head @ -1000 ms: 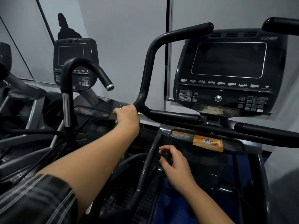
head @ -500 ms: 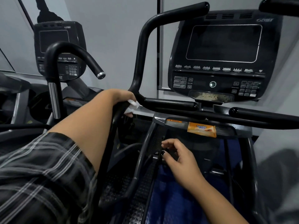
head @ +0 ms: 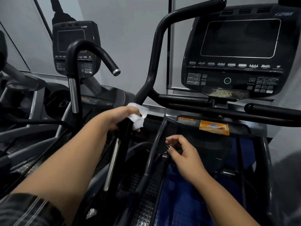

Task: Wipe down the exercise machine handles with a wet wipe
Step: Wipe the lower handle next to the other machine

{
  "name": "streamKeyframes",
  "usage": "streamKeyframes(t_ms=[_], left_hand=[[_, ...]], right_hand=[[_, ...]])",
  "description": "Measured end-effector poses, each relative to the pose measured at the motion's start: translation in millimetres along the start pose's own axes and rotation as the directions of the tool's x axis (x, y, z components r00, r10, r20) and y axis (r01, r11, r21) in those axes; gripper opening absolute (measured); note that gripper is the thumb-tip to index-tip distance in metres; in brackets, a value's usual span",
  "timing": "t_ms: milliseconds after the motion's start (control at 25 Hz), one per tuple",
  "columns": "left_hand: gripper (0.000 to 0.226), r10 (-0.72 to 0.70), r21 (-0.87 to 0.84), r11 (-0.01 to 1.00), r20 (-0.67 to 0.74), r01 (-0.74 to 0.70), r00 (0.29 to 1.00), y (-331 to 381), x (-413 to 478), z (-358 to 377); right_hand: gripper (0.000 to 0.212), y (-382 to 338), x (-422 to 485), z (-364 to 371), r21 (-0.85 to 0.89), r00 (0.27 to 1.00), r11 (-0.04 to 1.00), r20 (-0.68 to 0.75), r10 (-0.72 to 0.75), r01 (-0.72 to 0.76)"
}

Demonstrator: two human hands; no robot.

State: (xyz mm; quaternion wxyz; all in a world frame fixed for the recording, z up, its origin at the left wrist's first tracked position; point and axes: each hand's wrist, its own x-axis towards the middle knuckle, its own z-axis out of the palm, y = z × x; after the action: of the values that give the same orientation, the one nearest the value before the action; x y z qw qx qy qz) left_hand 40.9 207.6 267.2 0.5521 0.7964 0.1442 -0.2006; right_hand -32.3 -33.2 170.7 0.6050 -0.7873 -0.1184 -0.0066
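Note:
A tall black curved handle of the exercise machine rises at centre and bends right at the top. My left hand grips its lower shaft with a white wet wipe wrapped around the bar under my fingers. My right hand hovers lower, fingers loosely curled, holding nothing, just above a thin black bar. A short horizontal black grip runs from the handle toward the console.
The machine's console with a dark screen is at upper right. An orange wipes packet lies on the tray below it. A second machine with a hooked handle and console stands to the left. Grey wall behind.
My left hand has slid down the handle's shaft with the wipe, which now shows more clearly. My right hand stays in nearly the same place. The view has shifted slightly.

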Motion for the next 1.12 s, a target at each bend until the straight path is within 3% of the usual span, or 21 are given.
streamKeyframes(t_ms=[120,200,320,400,480,560,640,720,800,880,1000,1120], left_hand=[[0.015,0.219,0.130,0.971,-0.164,-0.199,0.962,-16,-6,7],[0.018,0.325,0.266,0.928,-0.231,-0.262,0.917,-26,-11,9],[0.037,0.383,0.656,0.752,-0.344,-0.073,0.857,-46,-23,22],[0.038,0.503,0.806,0.588,-0.432,0.070,0.749,-59,-30,41],[0.042,0.556,0.806,0.577,-0.508,0.135,0.658,-60,-31,57],[0.038,0.543,0.754,0.647,-0.561,0.114,0.625,-45,-25,58],[0.031,0.493,0.689,0.721,-0.585,0.074,0.644,-19,-13,51],[0.032,0.370,0.600,0.799,-0.551,0.046,0.748,13,-13,44],[0.034,0.246,0.530,0.848,-0.402,0.005,0.882,28,-16,35],[0.046,0.183,0.293,0.950,-0.233,-0.110,0.955,26,-19,23],[0.066,0.147,-0.018,0.989,-0.084,-0.149,0.986,-3,-21,11],[0.073,0.224,0.024,0.975,-0.155,-0.223,0.962,-22,-23,13]], right_hand=[[0.025,-2,-2,7,0.013,1.000,1.000,0.000,0.000,0.000],[0.025,-2,-3,10,0.008,1.000,1.000,-0.005,-0.001,0.001],[0.026,-1,-4,13,0.004,0.999,1.000,-0.032,-0.008,0.008],[0.026,0,-5,16,-0.002,0.998,1.000,-0.054,-0.013,0.013],[0.027,2,-8,19,-0.007,0.998,1.000,-0.061,-0.013,0.012],[0.027,3,-12,24,-0.020,0.999,1.000,-0.052,-0.008,0.007],[0.027,5,-17,29,-0.025,0.999,1.000,-0.040,-0.006,0.005],[0.027,8,-23,35,-0.024,0.999,1.000,-0.032,-0.012,0.012],[0.027,11,-31,39,-0.030,1.000,0.999,-0.025,-0.013,0.012],[0.028,14,-39,40,-0.031,1.000,0.999,-0.027,-0.007,0.006],[0.028,21,-56,40,-0.035,0.999,0.999,-0.041,0.021,-0.022],[0.027,28,-69,44,-0.056,0.998,0.998,-0.048,0.030,-0.033]])
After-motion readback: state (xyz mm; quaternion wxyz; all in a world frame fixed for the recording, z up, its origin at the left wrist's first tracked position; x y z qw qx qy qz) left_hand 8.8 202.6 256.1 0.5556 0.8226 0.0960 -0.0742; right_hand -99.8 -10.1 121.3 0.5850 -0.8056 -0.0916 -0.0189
